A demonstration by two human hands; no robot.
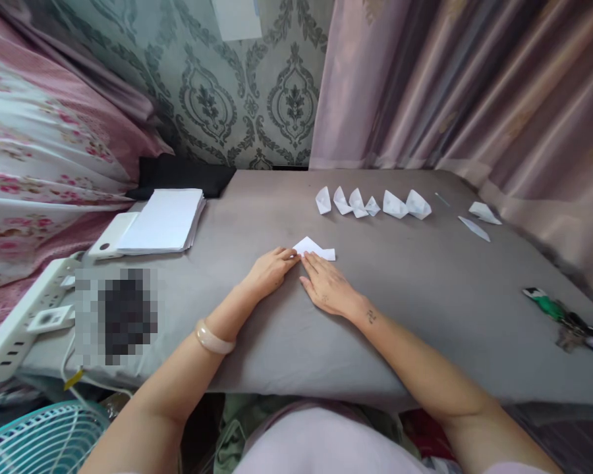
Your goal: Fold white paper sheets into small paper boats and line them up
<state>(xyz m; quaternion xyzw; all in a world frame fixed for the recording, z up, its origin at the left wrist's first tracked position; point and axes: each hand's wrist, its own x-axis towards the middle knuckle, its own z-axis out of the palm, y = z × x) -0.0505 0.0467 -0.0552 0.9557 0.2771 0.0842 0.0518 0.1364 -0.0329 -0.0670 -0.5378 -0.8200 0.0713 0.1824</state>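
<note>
The folded paper (307, 245) lies on the surface (400, 316), just nearer than the paper boats (395, 205). Apparently a crease is being flattened: right hand (326, 286) open upon it; left hand (271, 270) touching its corner, grip unclear. Next calls for aligned edges.

You are in what looks like a room at home: damask wallpaper (207, 99) faces you, mauve curtains (405, 85) hang rightward, floral fabric (29, 151) drapes leftward, and a teal fan (44, 441) stands by your cloth-covered table (449, 296).
</note>
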